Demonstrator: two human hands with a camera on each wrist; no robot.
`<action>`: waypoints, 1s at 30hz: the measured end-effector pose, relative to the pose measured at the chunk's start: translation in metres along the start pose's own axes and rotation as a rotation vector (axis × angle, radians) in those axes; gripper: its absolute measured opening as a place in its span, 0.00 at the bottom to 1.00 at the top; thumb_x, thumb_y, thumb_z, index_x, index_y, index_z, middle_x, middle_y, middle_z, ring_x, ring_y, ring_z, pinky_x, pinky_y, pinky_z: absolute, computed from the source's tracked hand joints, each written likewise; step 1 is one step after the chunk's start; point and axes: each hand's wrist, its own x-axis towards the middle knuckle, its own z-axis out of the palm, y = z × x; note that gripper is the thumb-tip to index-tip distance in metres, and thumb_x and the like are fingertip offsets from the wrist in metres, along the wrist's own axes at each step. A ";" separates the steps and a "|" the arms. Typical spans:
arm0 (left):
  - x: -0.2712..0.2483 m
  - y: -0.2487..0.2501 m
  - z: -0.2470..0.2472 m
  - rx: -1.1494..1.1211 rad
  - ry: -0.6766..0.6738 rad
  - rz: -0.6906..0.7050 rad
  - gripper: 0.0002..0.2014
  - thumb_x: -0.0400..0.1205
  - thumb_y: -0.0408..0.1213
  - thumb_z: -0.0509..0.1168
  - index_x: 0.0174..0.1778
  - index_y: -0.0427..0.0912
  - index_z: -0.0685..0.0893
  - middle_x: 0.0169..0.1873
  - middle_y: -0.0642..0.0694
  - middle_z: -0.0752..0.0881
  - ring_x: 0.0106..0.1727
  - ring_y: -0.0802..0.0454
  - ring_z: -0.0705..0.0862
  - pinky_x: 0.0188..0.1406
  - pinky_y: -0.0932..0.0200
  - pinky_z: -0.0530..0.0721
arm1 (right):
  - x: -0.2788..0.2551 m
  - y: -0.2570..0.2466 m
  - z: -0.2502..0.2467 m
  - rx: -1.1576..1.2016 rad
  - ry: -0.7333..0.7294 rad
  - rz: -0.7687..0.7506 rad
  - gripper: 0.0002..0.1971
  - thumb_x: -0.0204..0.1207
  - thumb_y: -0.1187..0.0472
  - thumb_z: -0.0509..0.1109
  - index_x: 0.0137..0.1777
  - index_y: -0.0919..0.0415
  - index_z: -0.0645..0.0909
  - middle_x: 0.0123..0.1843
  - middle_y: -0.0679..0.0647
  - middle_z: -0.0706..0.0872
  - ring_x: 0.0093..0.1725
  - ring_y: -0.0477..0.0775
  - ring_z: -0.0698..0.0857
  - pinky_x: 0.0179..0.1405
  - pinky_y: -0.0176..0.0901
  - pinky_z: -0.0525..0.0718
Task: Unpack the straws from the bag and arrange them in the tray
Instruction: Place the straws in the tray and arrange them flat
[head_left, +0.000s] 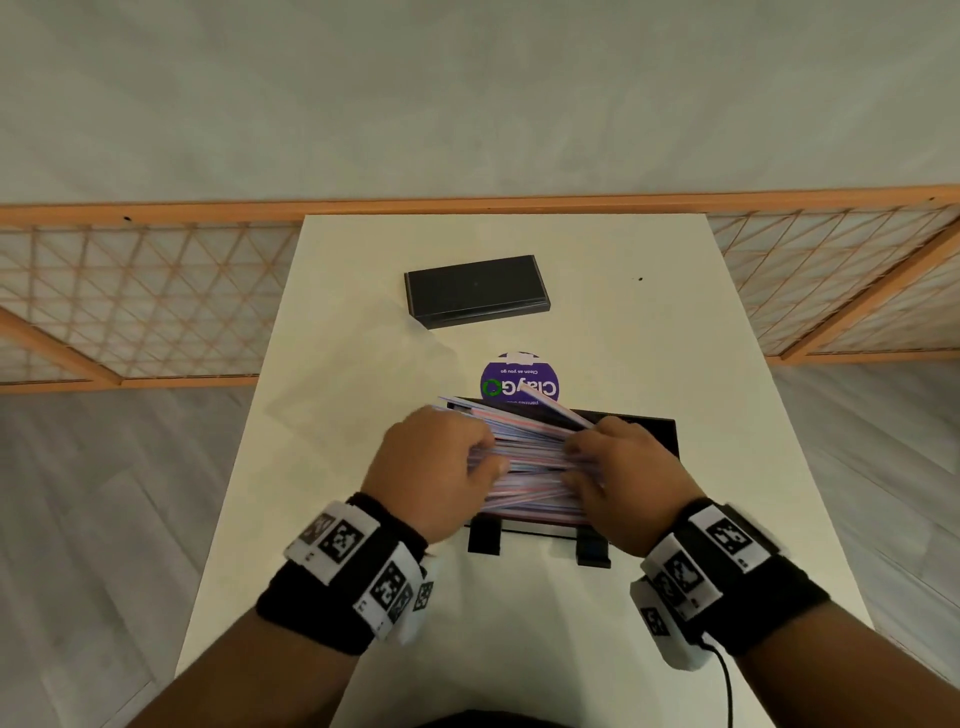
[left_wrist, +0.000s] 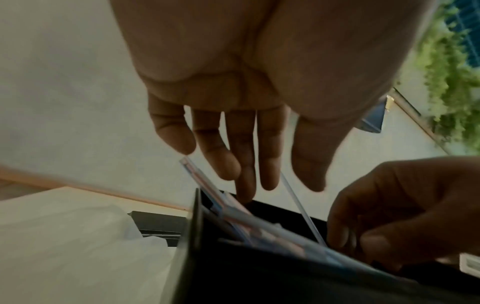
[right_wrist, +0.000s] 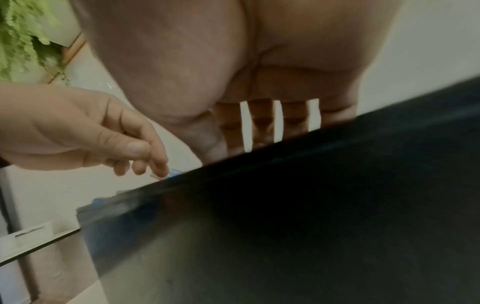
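A black tray on a low stand holds a thick pile of red, blue and white striped straws, lying left to right. My left hand is over the pile's left end; in the left wrist view its fingers are straight, with the tips touching the straws. My right hand is at the right end. It pinches straw ends between thumb and curled fingers. The tray wall hides its fingertips in the right wrist view. The clear empty bag lies left of the tray.
A black box lid lies further back on the white table. A round purple label sits just behind the tray. The stand's feet point toward me. A wooden lattice screen runs behind the table.
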 end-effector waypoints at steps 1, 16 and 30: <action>0.000 0.000 0.002 0.054 -0.050 -0.002 0.17 0.79 0.59 0.65 0.50 0.51 0.90 0.43 0.54 0.91 0.50 0.49 0.85 0.56 0.47 0.84 | 0.000 0.003 0.002 -0.005 0.001 0.003 0.12 0.79 0.52 0.66 0.59 0.53 0.83 0.55 0.52 0.81 0.57 0.60 0.79 0.57 0.53 0.81; -0.002 0.003 0.011 -0.170 0.126 0.044 0.03 0.75 0.41 0.70 0.37 0.51 0.90 0.28 0.59 0.87 0.35 0.62 0.86 0.55 0.43 0.85 | -0.008 0.003 -0.004 0.094 0.094 0.043 0.16 0.73 0.51 0.73 0.59 0.54 0.78 0.57 0.50 0.80 0.57 0.55 0.78 0.55 0.47 0.79; 0.000 -0.013 -0.015 -0.408 0.328 -0.087 0.04 0.75 0.40 0.73 0.42 0.53 0.85 0.40 0.60 0.86 0.46 0.67 0.82 0.42 0.80 0.73 | -0.003 -0.021 -0.001 -0.165 -0.033 -0.055 0.28 0.73 0.33 0.51 0.62 0.48 0.77 0.56 0.47 0.80 0.57 0.56 0.78 0.55 0.50 0.74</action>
